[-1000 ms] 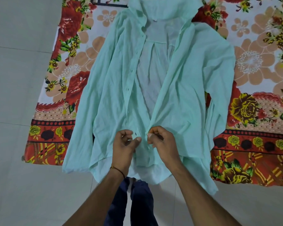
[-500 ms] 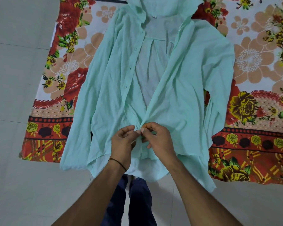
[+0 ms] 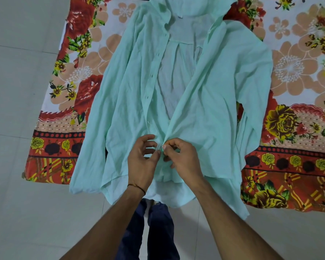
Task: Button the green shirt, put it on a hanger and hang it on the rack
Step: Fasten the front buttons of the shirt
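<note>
Buttoning under way low on the green shirt [image 3: 223, 91], laid open on a floral sheet [image 3: 79, 76] on the floor [image 3: 17, 91].
The left hand [image 3: 141, 164] pinched the button edge, its other fingers [image 3: 147, 137] loosely spread; the right hand [image 3: 184, 162] pinched the buttonhole edge against it. Next, probably, the button needed pushing through, then the upper ones. That button was hidden between fingertips; the collar [image 3: 195, 6] was cut off; hanger and rack were out of view.

L hand [image 3: 142, 163] & R hand [image 3: 183, 159] meet, seemingly pinching green shirt [image 3: 214, 109].
</note>
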